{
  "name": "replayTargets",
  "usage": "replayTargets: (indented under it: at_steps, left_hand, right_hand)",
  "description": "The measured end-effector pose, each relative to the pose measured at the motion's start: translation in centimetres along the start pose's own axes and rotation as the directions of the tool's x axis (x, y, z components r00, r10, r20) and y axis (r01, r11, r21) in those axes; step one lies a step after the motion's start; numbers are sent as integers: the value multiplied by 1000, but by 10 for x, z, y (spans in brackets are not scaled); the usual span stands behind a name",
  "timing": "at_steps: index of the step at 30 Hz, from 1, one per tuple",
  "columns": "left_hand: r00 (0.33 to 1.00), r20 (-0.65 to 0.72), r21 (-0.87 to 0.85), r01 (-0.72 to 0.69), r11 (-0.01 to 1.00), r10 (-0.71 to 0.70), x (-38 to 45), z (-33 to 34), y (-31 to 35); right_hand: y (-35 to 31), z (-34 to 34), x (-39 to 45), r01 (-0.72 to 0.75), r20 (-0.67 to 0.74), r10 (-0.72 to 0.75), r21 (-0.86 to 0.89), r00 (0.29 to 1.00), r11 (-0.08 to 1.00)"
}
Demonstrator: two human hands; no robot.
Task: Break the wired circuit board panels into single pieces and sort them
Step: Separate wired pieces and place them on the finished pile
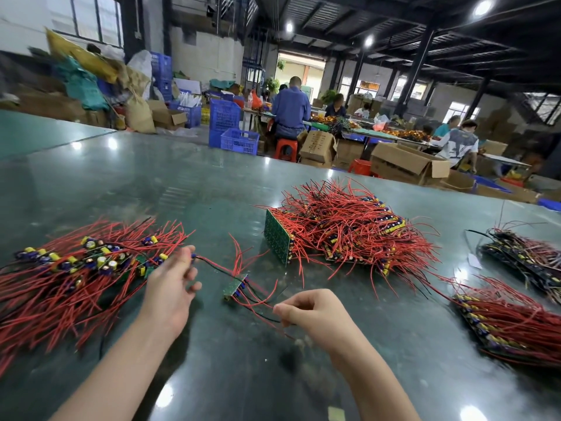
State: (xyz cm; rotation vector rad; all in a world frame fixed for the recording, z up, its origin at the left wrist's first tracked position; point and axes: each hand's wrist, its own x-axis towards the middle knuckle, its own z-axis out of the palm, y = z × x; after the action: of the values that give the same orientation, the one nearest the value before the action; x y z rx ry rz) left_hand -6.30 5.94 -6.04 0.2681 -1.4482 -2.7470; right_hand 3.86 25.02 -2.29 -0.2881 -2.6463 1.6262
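Right hand pinches a wire of the small board (on edge on the table); left hand fingers loose, grip empty.

Beyond the glossy green worktable, blue plastic crates, open cardboard boxes, red stools and piled sacks are seen, with seated workers gathered at a second table under ceiling lamps.
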Motion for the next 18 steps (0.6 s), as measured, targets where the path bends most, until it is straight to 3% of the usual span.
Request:
replayTargets:
  at_steps: [3,6,11,14,18]
  left_hand:
    - [1000,-20,-92,20,996,-22,13,-12,14]
    - [982,154,-63,124,990,-113,7,-9,12]
    - [874,403,-31,312,950,-273,-25,10,0]
    - [822,465,15,364,931,-329,-38,15,-7]
    - [697,574,121,445,887,-429,-46,19,-13]
  right_hand:
    - [3,-9,2,27,-71,-25,16,997,1000]
    - [5,-11,4,40,-134,-29,81,991,996]
    - [4,-14,10,85,-269,9,338,963,937]
    - [2,-14,8,87,-235,-7,331,972,940]
    - [-2,2,5,106,-111,-82,234,990,967]
